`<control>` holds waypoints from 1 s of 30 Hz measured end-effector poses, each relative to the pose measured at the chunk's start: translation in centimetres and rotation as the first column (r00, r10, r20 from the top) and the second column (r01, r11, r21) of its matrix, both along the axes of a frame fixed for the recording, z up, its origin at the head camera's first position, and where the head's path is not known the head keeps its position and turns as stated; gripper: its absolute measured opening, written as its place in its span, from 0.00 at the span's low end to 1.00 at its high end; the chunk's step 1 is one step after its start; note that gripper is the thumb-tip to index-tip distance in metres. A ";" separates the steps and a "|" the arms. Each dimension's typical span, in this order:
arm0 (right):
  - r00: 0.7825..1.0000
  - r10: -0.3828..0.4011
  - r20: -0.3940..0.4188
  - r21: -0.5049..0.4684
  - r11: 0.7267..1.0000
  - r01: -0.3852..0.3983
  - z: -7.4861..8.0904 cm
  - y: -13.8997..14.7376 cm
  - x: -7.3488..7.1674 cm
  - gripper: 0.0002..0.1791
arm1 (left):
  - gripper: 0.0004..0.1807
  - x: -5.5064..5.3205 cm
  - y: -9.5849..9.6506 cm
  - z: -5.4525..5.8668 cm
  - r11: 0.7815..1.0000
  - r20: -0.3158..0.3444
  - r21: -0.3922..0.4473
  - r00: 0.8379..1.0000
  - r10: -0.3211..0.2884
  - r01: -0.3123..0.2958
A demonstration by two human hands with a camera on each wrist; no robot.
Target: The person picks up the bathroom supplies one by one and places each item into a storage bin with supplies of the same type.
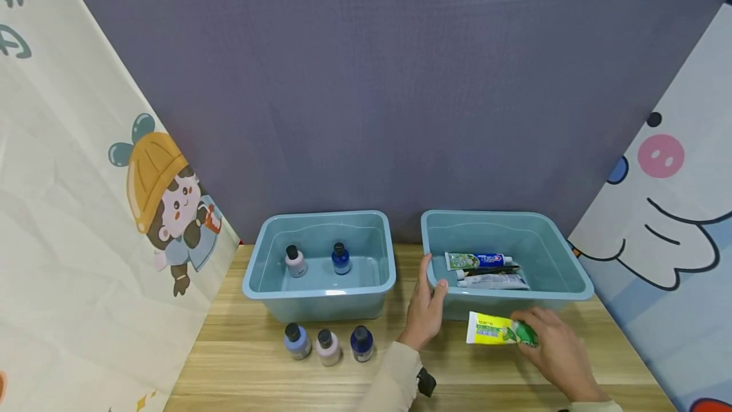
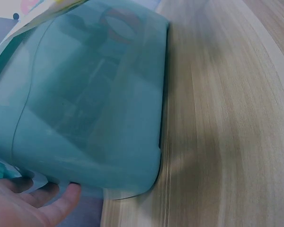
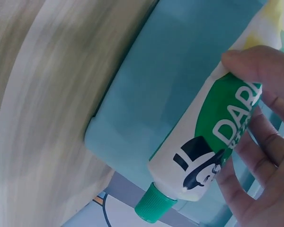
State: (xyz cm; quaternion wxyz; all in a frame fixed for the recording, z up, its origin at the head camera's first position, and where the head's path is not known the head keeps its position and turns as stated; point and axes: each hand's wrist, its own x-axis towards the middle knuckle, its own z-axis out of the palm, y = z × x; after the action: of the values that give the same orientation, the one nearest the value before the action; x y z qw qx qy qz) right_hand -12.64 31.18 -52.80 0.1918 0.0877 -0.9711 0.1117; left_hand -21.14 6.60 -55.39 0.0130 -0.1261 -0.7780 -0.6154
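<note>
My right hand (image 1: 555, 348) pinches a yellow, white and green toothpaste tube (image 1: 496, 330) in front of the right blue bin (image 1: 509, 305). The right wrist view shows the tube's green cap (image 3: 155, 203), with the thumb on one side of the tube and fingers on the other. At that bin's front left corner my left hand (image 1: 424, 316) holds on, thumb at the front rim and fingers along the left side. Its fingertips (image 2: 71, 191) lie against the bin wall. Several toothpaste tubes (image 1: 493, 281) lie inside this bin, one of them white, another blue at one end.
To the left stands a second blue bin (image 1: 320, 307), with a pale pink bottle (image 1: 296, 264) and a dark blue bottle (image 1: 340, 262) inside. Before it on the wooden table (image 1: 240, 367) stand a light blue bottle (image 1: 297, 343), another pink bottle (image 1: 328, 350) and another dark blue bottle (image 1: 362, 346).
</note>
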 end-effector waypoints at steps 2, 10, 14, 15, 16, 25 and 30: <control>1.000 0.004 -0.014 0.002 1.000 -0.004 0.1 0.0 0.0 0.30 | 0.33 0.0 0.0 0.0 1.000 -0.001 -0.002 1.000 0.002 -0.002; 0.999 0.008 -0.047 0.023 1.000 -0.007 0.9 -0.3 0.1 0.30 | 0.33 0.0 0.0 0.0 1.000 0.007 0.004 1.000 0.002 -0.002; 1.000 -0.001 -0.027 0.022 1.000 0.002 1.3 -0.4 0.1 0.30 | 0.32 0.0 0.0 0.0 1.000 0.011 0.002 1.000 0.004 -0.004; 1.000 -0.002 -0.025 0.022 1.000 0.003 1.4 -0.5 0.2 0.30 | 0.32 0.0 0.0 0.0 1.000 0.011 0.001 1.000 0.005 -0.005; 1.000 -0.002 -0.026 0.020 1.000 0.002 1.5 -0.5 0.1 0.30 | 0.32 0.0 0.0 0.0 1.000 0.011 -0.001 1.000 0.005 -0.005; 0.997 0.027 -0.078 0.039 0.999 -0.024 2.2 -0.5 -0.2 0.30 | 0.32 0.0 0.0 0.1 1.000 0.022 0.005 1.000 0.005 -0.005; 0.991 0.057 -0.121 0.042 0.998 -0.052 2.6 -0.4 -0.4 0.30 | 0.32 0.0 0.0 0.1 1.000 0.021 0.002 1.000 0.004 -0.004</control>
State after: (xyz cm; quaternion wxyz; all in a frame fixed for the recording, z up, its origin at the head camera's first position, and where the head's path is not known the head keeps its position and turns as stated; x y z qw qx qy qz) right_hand -13.02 30.80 -50.18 0.2460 0.1246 -0.9568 0.0926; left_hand -21.13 6.61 -55.31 0.0063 -0.1178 -0.7777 -0.6175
